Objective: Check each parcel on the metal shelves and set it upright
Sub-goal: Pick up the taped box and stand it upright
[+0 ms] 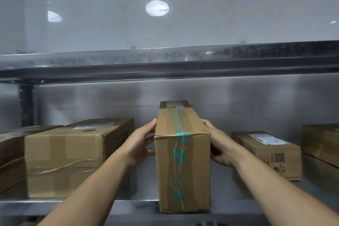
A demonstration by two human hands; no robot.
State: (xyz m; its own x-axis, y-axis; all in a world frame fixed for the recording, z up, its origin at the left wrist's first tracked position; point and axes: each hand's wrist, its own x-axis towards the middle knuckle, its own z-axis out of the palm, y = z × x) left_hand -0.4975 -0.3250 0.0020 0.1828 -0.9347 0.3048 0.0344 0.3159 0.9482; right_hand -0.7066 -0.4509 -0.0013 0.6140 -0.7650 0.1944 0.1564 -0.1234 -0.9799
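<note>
Left hand (142, 146) and right hand (221, 146) grip one upright parcel (182, 167).

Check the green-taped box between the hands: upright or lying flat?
Upright. The green-taped box stands on edge on the shelf, front face taller than wide; left hand and right hand grip its sides.

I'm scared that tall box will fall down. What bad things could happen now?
1. The tall box is narrow and stands right at the shelf's front lip, so it might tip forward off the shelf when let go.
2. The left hand and right hand hold only its upper sides, so it could slip or lean sideways.
3. If it leans, it may knock the big box or the small labelled box beside it.
</note>
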